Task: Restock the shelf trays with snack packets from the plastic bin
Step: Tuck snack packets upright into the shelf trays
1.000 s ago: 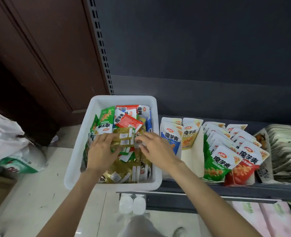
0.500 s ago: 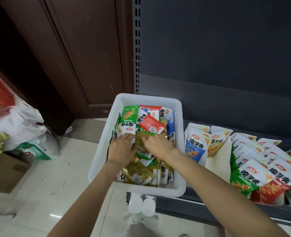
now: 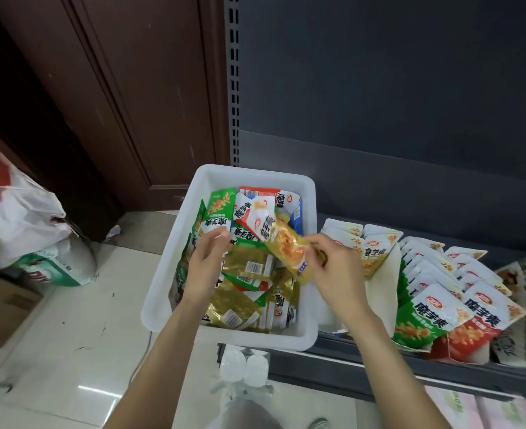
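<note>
Since the earlier frame the right hand (image 3: 332,267) has lifted clear of the heap with a gold packet (image 3: 289,249), and the left hand (image 3: 207,261) has drawn back toward the near-left side of the bin (image 3: 255,174). The right grip is pinching that packet by its lower end, thumb and fingers curled round it, so the packet slants up and away from the grip over the bin's right half. The left grip hangs over the heap with fingers loosely bent; whether they hold anything underneath I cannot tell.

The step in hand looks like picking: one packet has been pulled from the mixed pile and is not yet in a tray. The trays (image 3: 379,283) lie just to the right of the right grip, on the shelf (image 3: 410,363), with green packets (image 3: 419,317) and red packets (image 3: 478,329) standing in leaning rows. The next move probably calls for carrying the packet rightward and slotting it upright into the matching row, which means first finding that row.

The bin is white, smooth plastic with rounded corners. The packets are flat, glossy foil pouches, slippery-looking and crinkled, some showing barcode labels. The trays look like thin white card.
</note>
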The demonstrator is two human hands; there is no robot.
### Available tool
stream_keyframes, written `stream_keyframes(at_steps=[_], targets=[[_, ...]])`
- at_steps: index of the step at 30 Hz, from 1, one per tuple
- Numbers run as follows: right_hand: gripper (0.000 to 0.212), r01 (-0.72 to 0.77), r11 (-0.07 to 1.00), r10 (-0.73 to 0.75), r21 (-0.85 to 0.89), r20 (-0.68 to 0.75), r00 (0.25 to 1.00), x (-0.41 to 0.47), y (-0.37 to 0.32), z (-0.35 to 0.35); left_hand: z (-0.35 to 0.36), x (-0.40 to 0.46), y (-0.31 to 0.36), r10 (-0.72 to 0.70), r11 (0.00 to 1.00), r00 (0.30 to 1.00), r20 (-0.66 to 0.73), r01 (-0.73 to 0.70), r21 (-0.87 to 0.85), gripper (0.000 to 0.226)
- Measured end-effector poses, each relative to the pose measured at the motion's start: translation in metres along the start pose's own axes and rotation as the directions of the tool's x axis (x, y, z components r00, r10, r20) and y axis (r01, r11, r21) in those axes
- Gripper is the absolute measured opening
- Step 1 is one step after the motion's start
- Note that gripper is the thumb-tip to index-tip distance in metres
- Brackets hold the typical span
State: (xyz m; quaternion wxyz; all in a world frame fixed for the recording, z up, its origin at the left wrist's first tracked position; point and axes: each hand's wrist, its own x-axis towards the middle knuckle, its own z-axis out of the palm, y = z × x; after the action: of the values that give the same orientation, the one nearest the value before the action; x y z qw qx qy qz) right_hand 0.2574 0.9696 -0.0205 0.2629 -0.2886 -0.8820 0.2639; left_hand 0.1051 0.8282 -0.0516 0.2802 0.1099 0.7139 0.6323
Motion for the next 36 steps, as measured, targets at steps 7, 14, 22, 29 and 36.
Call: stream_keyframes(at_steps=[7, 14, 22, 29, 36], targets=[[0.019, -0.441, 0.662, 0.321, 0.606, 0.303, 0.898, -0.023, 0.017, -0.019, 0.055, -0.030, 0.033, -0.011, 0.993, 0.951, 0.309, 0.048, -0.111, 0.041], [0.021, -0.362, 0.721, 0.337, 0.590, 0.158, 0.928, -0.024, 0.035, -0.051, 0.088, -0.035, 0.036, 0.250, 0.873, 0.808, 0.533, -0.427, 0.237, 0.037], [0.023, -0.137, 0.961, 0.163, 0.238, -0.091, 0.982, -0.021, 0.051, -0.078, 0.123, -0.038, 0.038, 0.469, 0.614, 0.732, 0.494, -0.672, 0.413, 0.031], [0.014, -0.098, 0.985, 0.129, 0.139, -0.233, 0.964, -0.026, 0.070, -0.111, 0.124, -0.031, 0.017, 0.476, 0.669, 0.757, 0.447, -0.642, 0.375, 0.026], [0.019, -0.140, 0.987, 0.126, -0.083, -0.151, 0.980, -0.025, 0.089, -0.127, 0.154, -0.035, -0.010, 0.396, 0.473, 0.758, 0.518, -0.652, 0.593, 0.033]])
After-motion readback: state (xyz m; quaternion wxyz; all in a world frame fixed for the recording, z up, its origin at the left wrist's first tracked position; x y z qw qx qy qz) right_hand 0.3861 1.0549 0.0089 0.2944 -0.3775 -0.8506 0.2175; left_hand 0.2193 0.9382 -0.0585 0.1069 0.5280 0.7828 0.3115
